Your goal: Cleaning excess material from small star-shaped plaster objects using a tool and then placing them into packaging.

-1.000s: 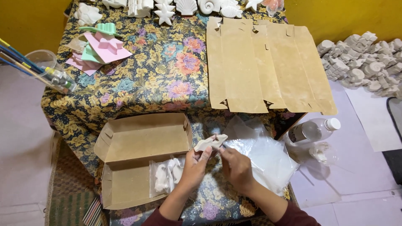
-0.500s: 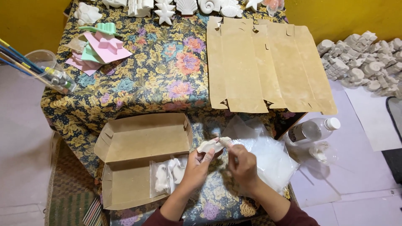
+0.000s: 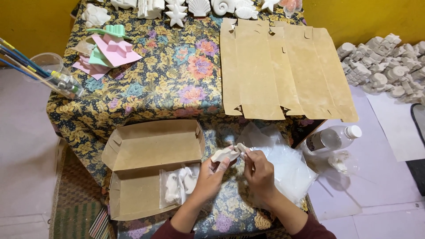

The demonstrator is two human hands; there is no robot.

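My left hand [image 3: 210, 173] grips a small white plaster figure [image 3: 225, 154] over the flowered tablecloth. My right hand [image 3: 259, 171] pinches the figure's right end together with the edge of a clear plastic bag [image 3: 290, 166] that lies under and beside it. Just left of my hands stands an open brown cardboard box [image 3: 150, 150]. Its front half holds a clear packet of white plaster figures [image 3: 178, 185].
Flat brown cardboard box blanks [image 3: 283, 71] lie at the back right. White plaster shells and stars [image 3: 199, 6] line the far edge. Pink and green moulds [image 3: 108, 48] and a cup of brushes [image 3: 55, 79] sit left. A clear bottle [image 3: 334, 138] and a heap of plaster pieces [image 3: 385, 62] are on the floor right.
My right hand has closed in on the figure's right end and the bag edge; the figure has shifted slightly. The box and the rest have not moved.
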